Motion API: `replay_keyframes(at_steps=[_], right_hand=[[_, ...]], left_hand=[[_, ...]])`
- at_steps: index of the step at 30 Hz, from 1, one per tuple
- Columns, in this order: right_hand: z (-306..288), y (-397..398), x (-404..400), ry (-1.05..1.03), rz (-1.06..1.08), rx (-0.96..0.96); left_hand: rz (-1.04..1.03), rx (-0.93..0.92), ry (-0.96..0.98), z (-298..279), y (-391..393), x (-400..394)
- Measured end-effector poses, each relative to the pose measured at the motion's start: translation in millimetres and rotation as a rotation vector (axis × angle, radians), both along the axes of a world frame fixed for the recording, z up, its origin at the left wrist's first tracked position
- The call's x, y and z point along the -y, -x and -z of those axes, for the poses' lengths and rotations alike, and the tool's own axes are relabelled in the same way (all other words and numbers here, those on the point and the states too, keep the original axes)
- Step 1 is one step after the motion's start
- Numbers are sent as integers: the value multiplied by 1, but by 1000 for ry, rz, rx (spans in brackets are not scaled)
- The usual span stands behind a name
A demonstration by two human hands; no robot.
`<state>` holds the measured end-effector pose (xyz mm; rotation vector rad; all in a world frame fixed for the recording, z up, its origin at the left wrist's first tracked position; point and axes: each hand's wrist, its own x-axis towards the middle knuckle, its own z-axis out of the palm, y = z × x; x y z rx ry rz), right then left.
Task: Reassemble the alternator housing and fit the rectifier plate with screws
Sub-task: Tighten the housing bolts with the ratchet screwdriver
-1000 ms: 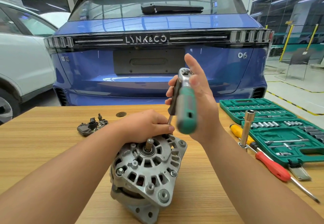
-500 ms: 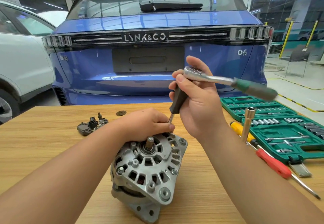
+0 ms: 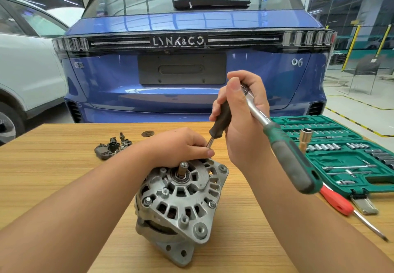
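Note:
The silver alternator housing [image 3: 179, 204] lies tilted on the wooden table [image 3: 53, 176], its shaft pointing up. My left hand [image 3: 181, 144] rests on its far rim, fingers pinching the thin metal shaft of the driver there. My right hand [image 3: 243, 119] grips the black driver handle [image 3: 220, 121] and the head of the ratchet wrench [image 3: 285, 146] on top of it; the green-grey ratchet handle slants down to the right. The dark rectifier plate [image 3: 112, 147] lies on the table at the back left, apart from both hands.
An open green socket set case [image 3: 341, 155] stands at the right, with an upright long socket [image 3: 304, 139] and a red-handled screwdriver [image 3: 341, 203] in front of it. A small dark disc [image 3: 147, 133] lies near the far edge. A blue car is parked just behind the table.
The ratchet handle has swung clockwise, from pointing toward me, out to the right, then down to the right. My left hand has stayed on the housing.

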<state>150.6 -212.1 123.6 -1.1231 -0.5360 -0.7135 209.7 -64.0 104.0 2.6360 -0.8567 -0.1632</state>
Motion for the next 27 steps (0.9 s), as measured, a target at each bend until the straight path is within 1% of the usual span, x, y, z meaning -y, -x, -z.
replay_keyframes(at_steps=[6,10,15,19,21,23,27], right_hand=[[-2,-1,7,-73,-218,-97],[-5,-2,11,-167,-300,-115],[-7,0,13,-209,-264,-82],[-19,5,23,-210,-220,58],[-23,8,28,-221,-229,82],[-24,10,28,-224,-241,60],[-19,9,22,-131,-235,-54]], left_hand=[[-22,15,-4,-2,3,2],[-50,9,7,-1,4,1],[-43,-24,39,-1,5,-1],[-34,-64,47,-2,6,-2],[-38,-84,30,-3,6,-2],[-34,-92,1,-3,6,-2],[-56,-63,-29,-3,5,0]])
